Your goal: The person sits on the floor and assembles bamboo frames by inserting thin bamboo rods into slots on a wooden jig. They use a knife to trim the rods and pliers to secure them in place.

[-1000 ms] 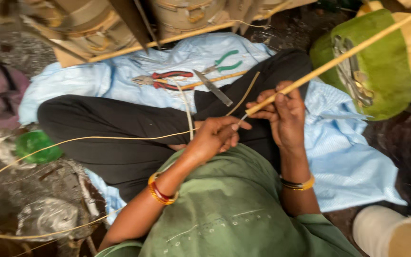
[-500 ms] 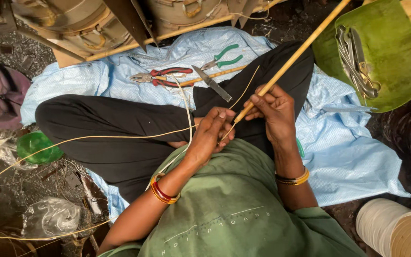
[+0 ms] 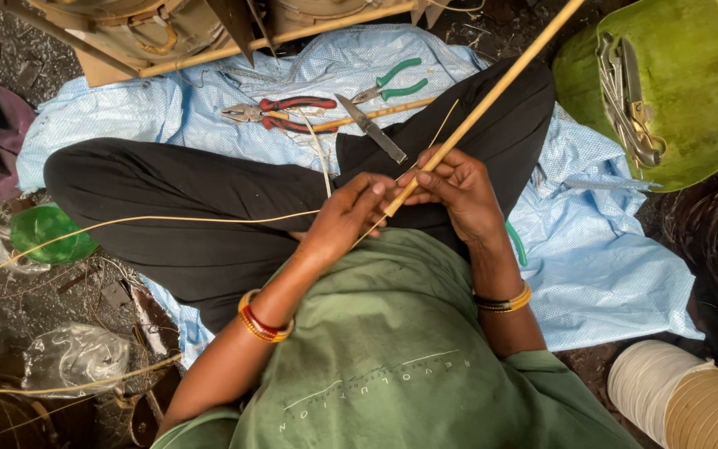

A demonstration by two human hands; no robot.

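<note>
— Two hands, one cane? Where is it?

— From the head view, my right hand [image 3: 459,187] pinches the lower end of the cane stick [image 3: 492,98], which slants up to the top right, over my lap. My left hand [image 3: 351,214] has its fingers closed on a thin cane strip [image 3: 126,223] trailing left.

— And nearby?

— Red pliers [image 3: 280,112] and a knife [image 3: 373,129] on the blue cloth [image 3: 592,266].

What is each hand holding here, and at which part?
Both hold the cane stick at its lower end: right hand wrapped around it, left hand fingers pinching the thin strip there.
</note>
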